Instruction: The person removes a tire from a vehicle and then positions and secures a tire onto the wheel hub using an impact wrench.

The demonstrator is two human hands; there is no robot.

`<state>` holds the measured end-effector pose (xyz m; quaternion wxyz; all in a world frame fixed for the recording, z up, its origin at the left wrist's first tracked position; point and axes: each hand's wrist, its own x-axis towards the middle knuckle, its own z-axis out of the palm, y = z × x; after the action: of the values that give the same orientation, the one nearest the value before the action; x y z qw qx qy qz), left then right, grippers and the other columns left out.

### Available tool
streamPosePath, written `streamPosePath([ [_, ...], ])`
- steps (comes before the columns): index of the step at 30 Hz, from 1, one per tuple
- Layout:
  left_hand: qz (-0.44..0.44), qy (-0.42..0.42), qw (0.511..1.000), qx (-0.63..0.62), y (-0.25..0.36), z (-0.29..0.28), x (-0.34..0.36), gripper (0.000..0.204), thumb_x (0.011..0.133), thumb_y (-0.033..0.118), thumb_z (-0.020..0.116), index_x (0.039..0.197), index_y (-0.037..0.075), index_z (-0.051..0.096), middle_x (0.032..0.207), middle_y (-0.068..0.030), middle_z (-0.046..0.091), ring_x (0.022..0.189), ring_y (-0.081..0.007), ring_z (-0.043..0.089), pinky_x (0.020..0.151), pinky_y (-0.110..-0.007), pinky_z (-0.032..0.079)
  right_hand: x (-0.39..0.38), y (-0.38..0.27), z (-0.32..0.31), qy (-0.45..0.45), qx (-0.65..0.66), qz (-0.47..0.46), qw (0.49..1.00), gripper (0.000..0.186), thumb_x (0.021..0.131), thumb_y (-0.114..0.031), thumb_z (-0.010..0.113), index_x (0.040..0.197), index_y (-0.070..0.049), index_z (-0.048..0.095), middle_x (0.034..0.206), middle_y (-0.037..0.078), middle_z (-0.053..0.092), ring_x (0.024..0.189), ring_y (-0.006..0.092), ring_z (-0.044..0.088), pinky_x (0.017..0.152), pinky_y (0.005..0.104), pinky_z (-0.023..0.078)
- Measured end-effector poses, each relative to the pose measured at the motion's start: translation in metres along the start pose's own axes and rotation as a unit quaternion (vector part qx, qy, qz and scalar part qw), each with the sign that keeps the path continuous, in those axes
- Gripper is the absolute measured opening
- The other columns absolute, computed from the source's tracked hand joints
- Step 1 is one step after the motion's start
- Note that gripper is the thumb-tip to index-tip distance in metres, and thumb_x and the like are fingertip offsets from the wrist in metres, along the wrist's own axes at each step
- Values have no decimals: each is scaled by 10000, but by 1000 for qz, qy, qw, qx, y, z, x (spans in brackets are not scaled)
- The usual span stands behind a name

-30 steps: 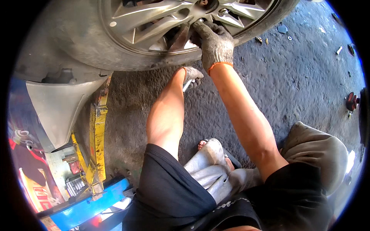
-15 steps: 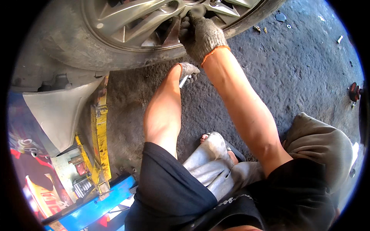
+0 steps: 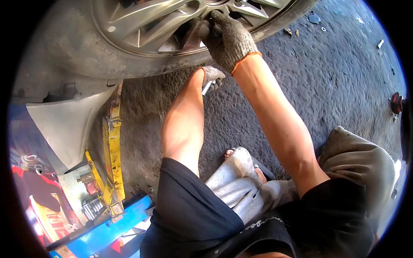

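A car wheel with a grey alloy rim (image 3: 159,21) and a dark tyre (image 3: 124,66) fills the top of the view. My right hand (image 3: 230,41), in a grey knitted glove with an orange cuff, is up at the spokes just below the hub. Its thumb and fingers are bent together in a pinch; whatever they hold is too small or hidden. Below the tyre, my left hand (image 3: 212,75), gloved too, closes round a slim silvery metal tool (image 3: 208,88). Only part of the tool shows, so its kind is unclear.
Left of my arms stands a yellow metal frame (image 3: 113,146) beside a pale body panel (image 3: 69,124). A blue beam (image 3: 107,230) lies lower left. On the rough dark floor (image 3: 327,77) are a dark flat piece (image 3: 314,18), a small washer (image 3: 323,29) and a red-black object (image 3: 396,103).
My right hand has shifted slightly right and down, its index finger repositioned near the hub. The left hand keeps the metal tool and has barely moved.
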<state>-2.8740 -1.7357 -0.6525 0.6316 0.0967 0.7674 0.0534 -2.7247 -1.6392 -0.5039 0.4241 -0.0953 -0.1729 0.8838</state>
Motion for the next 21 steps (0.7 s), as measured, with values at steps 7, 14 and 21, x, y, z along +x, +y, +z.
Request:
streamPosePath([
  [7, 8, -7, 1000, 4, -3, 1, -1, 265, 958, 280, 654, 793, 82, 591, 651, -55, 575, 461, -133, 471, 397, -289, 387, -3, -13, 24, 85, 86, 58, 991, 186, 1042, -134, 517, 1012, 37, 584, 830, 121, 616, 712, 225, 635, 649, 328, 601],
  [14, 10, 12, 1000, 4, -19, -1, -8, 282, 957, 284, 653, 789, 64, 605, 657, -70, 593, 465, -147, 494, 399, -293, 394, -14, -23, 32, 17, 55, 69, 996, 202, 1043, -155, 500, 924, 0, 548, 815, 103, 596, 688, 207, 596, 603, 277, 546],
  [21, 60, 54, 995, 59, -14, 3, -19, 301, 964, 309, 632, 769, 81, 617, 670, -62, 618, 499, -153, 527, 451, -312, 438, -24, -25, 41, 70, -7, 69, 995, 172, 1025, -125, 551, 983, 33, 603, 824, 98, 607, 754, 175, 629, 648, 266, 575],
])
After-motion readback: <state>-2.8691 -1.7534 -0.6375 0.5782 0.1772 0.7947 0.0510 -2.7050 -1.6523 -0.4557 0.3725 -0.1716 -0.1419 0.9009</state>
